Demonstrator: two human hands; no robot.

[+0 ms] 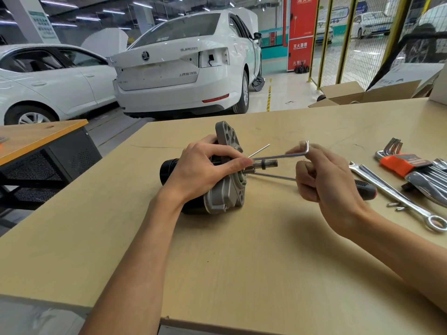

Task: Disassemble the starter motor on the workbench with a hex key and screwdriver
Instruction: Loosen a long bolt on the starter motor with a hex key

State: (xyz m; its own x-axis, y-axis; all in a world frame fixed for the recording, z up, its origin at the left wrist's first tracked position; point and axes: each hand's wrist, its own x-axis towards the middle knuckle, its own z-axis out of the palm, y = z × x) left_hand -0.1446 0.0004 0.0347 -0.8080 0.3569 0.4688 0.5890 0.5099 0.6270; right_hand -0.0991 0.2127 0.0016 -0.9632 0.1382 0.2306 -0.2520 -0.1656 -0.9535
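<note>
Left hand (pixel 205 170): grips grey cast-metal starter motor (pixel 225 187) on tan wooden workbench (pixel 242 262).
Right hand (pixel 326 175): pinches silver L-shaped hex key (pixel 283 154).
Orange holder (pixel 406 164): holds chrome hex keys.

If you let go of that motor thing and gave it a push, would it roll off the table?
Probably not far. The starter motor has a round black body lying on its side, which could roll, but its wide silver flange with uneven edges rests on the workbench and would likely stop it. It looks like solid metal, so probably heavy. The left hand grips it.
</note>
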